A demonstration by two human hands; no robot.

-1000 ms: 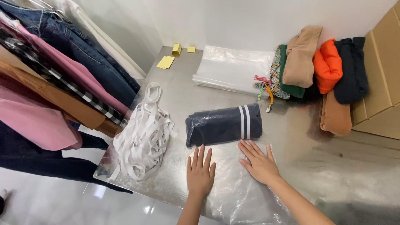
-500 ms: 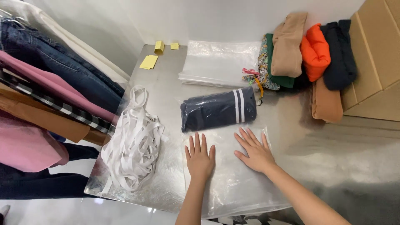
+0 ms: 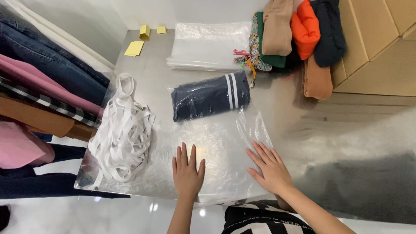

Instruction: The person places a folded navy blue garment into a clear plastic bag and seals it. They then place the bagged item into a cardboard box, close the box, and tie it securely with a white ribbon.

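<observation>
Nearest the camera, the person is pressing both hands flat on a clear plastic bag (image 3: 216, 151) that is lying across the near part of the metal table (image 3: 303, 125). The left hand (image 3: 187, 171) is resting palm down with its fingers spread a little, holding nothing, and the right hand (image 3: 269, 167) is lying the same way toward the bag's right edge, also empty. With the 2 palms set apart like this, they seem to be keeping the loose near end of the film flat and pinned against the tabletop. Farther in, a folded navy garment with 2 white stripes (image 3: 210, 96) is sitting inside the far end of the bag, well clear of both hands, so the empty stretch of plastic is lying between it and the fingertips. To the left, a tangle of white straps (image 3: 122, 130) is piled near the table's edge, just beside the bag. Beyond the garment, a stack of clear bags (image 3: 208, 45) is lying flat within reach, and some yellow notes (image 3: 135, 47) are sitting by the far left corner. At the far right, rolled garments (image 3: 299, 30) in tan, orange and dark colours are leaning against a cardboard box (image 3: 381, 47).
</observation>
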